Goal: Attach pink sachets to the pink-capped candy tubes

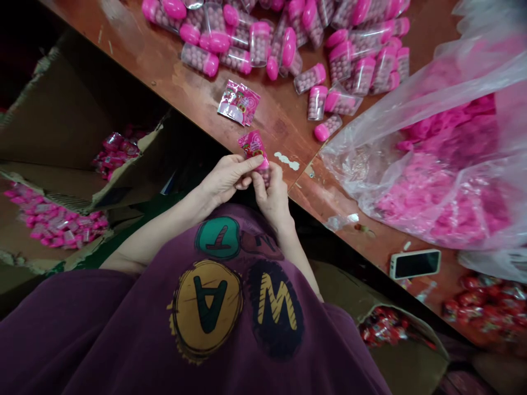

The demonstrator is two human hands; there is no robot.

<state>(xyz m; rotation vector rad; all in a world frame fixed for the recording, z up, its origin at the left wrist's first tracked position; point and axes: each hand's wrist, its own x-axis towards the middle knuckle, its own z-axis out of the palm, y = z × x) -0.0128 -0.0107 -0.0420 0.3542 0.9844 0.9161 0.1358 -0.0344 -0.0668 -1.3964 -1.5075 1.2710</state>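
Observation:
Close to my body, at the table's edge, both hands meet on one small bottle of pink candy balls (264, 174) and a printed pink label sleeve (252, 144). My left hand (228, 176) pinches the sleeve between thumb and fingers, near where it meets the bottle. My right hand (273, 193) is wrapped round the bottle's lower part, which the fingers partly hide. How far the sleeve covers the bottle I cannot tell. Just beyond lies a flat stack of printed labels (239, 103) on the brown table (284, 129).
Pink-capped candy bottles (259, 44) are heaped at the back. A clear bag of pink pieces (448, 181) and a phone (415, 264) lie to the right, near red wrapped items (488, 302). Cardboard boxes (49, 126) with pink packed items (61, 219) stand at left.

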